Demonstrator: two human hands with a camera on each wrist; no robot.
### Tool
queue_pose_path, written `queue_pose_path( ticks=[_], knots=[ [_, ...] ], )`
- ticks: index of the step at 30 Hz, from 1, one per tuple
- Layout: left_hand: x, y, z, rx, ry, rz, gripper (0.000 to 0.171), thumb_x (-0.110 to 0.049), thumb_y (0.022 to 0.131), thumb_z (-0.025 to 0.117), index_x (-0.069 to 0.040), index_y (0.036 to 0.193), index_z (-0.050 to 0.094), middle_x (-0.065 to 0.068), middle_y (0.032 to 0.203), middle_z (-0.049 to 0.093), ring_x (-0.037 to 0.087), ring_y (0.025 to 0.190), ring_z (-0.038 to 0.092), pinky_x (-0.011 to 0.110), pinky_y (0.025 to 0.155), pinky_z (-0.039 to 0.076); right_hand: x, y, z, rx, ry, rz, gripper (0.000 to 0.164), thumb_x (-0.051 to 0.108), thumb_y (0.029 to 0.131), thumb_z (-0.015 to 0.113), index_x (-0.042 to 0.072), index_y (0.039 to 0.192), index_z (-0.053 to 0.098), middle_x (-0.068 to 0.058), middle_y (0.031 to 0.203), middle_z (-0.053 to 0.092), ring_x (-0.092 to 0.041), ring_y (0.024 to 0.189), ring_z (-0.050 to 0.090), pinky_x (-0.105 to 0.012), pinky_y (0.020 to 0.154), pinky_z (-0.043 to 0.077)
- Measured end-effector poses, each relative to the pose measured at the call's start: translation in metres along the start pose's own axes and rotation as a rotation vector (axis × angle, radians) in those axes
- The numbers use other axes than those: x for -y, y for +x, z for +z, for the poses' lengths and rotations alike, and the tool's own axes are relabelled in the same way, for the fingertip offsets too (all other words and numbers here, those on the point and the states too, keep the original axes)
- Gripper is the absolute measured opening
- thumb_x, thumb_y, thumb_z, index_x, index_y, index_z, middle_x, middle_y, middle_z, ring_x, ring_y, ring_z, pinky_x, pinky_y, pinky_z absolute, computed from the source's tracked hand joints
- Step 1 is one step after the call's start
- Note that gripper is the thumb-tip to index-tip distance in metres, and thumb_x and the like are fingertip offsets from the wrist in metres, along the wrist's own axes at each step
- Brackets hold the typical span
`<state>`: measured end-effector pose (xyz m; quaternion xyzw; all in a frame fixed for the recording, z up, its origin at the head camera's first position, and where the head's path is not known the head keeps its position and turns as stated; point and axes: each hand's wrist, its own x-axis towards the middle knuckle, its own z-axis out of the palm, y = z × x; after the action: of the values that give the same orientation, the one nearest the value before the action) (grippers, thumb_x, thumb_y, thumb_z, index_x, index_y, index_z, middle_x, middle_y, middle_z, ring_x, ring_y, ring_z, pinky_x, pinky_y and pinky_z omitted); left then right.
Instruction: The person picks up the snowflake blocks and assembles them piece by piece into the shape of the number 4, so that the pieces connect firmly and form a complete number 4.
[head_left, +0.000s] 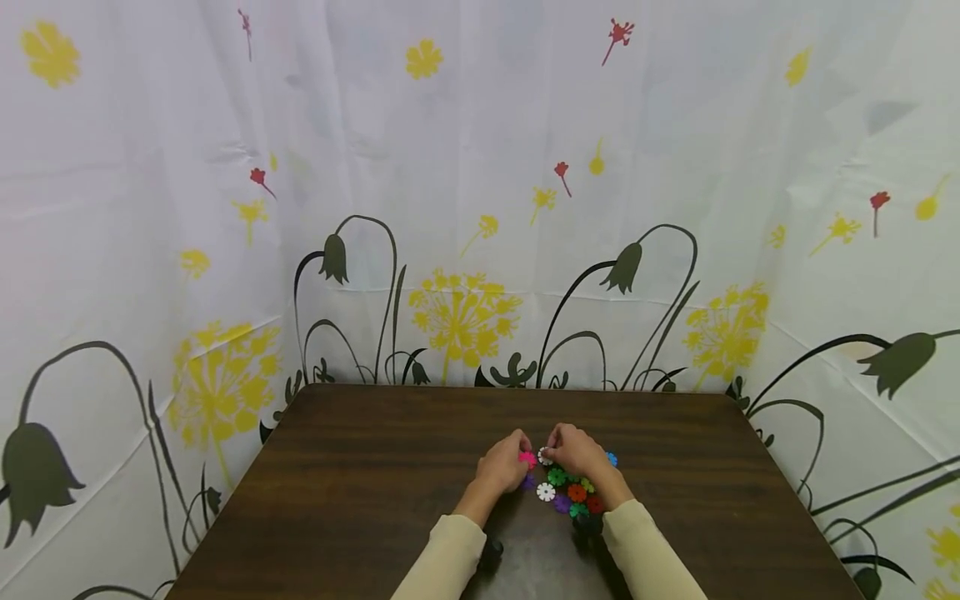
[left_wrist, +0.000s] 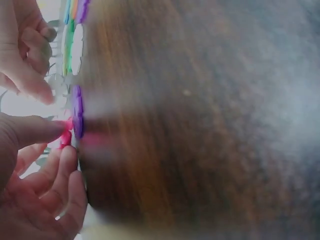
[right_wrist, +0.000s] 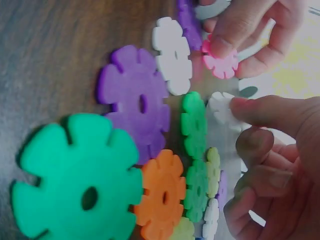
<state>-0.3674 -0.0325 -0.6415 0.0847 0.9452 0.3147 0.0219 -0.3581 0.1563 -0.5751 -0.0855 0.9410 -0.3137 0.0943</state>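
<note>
My left hand (head_left: 504, 463) pinches a pink flower-shaped disc (right_wrist: 226, 65) with a notched edge between thumb and fingers. Facing it, my right hand (head_left: 579, 452) pinches a white notched disc (right_wrist: 220, 107) by its edge. The two held discs are close together but apart. A purple disc (left_wrist: 78, 112) lies beside the left thumb. Nearer to me are another white disc (right_wrist: 175, 55), a second purple disc (right_wrist: 132, 85), a large green disc (right_wrist: 55, 175) and an orange disc (right_wrist: 160, 200). In the left wrist view the white held disc is hard to make out.
Further discs, among them a blue one (head_left: 612, 459) and a red one (head_left: 595, 503), lie around and under the right forearm. The dark wooden table (head_left: 360, 500) reaches back to a white flower-printed curtain (head_left: 465, 167).
</note>
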Motion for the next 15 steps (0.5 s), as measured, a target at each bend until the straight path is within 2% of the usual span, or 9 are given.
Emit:
queue_pose_path(
  ticks=[2,6,9,12,15],
  knots=[
    [-0.001,-0.009,-0.005,-0.041,-0.095,0.02,0.02,-0.015,0.097,0.071,-0.026,0.111,0.062,-0.006,0.094,0.066,0.014,0.082,0.061,0.041,0.07,0.047,-0.003,-0.003,0.001,0.0,0.068,-0.023,0.022,0.026,0.102,0.075,0.01,0.093,0.064,-0.003,0.084,0.063,-0.018,0.07,0.055,-0.032,0.064,0.044],
    [-0.023,-0.039,-0.039,-0.121,-0.281,0.04,0.013,-0.008,0.098,0.073,-0.014,0.109,0.069,0.0,0.092,0.07,0.013,0.08,0.06,0.036,0.07,0.049,-0.006,-0.006,0.003,-0.019,0.22,-0.07,0.026,0.029,0.104,0.073,0.007,0.091,0.067,-0.003,0.076,0.064,-0.016,0.064,0.055,-0.029,0.058,0.043],
    [-0.036,-0.053,-0.063,-0.159,-0.388,0.043,0.007,-0.007,0.1,0.073,-0.006,0.106,0.072,0.007,0.096,0.073,0.016,0.084,0.063,0.034,0.075,0.052,-0.004,-0.009,0.0,-0.042,0.308,-0.1,0.032,0.032,0.106,0.069,0.003,0.094,0.068,-0.007,0.072,0.064,-0.018,0.063,0.057,-0.029,0.057,0.045],
    [-0.039,-0.052,-0.081,-0.194,-0.481,0.07,0.007,-0.01,0.102,0.072,-0.006,0.107,0.074,0.01,0.101,0.076,0.017,0.09,0.068,0.032,0.079,0.055,0.006,-0.014,-0.012,-0.067,0.393,-0.145,0.037,0.035,0.109,0.065,0.001,0.095,0.068,-0.011,0.073,0.063,-0.019,0.062,0.055,-0.028,0.057,0.044],
    [-0.048,-0.051,-0.107,-0.224,-0.55,0.095,0.01,-0.014,0.104,0.072,-0.007,0.11,0.075,0.01,0.104,0.079,0.017,0.094,0.071,0.03,0.083,0.056,0.024,-0.018,-0.028,-0.099,0.515,-0.2,0.04,0.037,0.11,0.063,0.001,0.093,0.065,-0.011,0.071,0.059,-0.016,0.058,0.048,-0.027,0.054,0.041]
  ],
)
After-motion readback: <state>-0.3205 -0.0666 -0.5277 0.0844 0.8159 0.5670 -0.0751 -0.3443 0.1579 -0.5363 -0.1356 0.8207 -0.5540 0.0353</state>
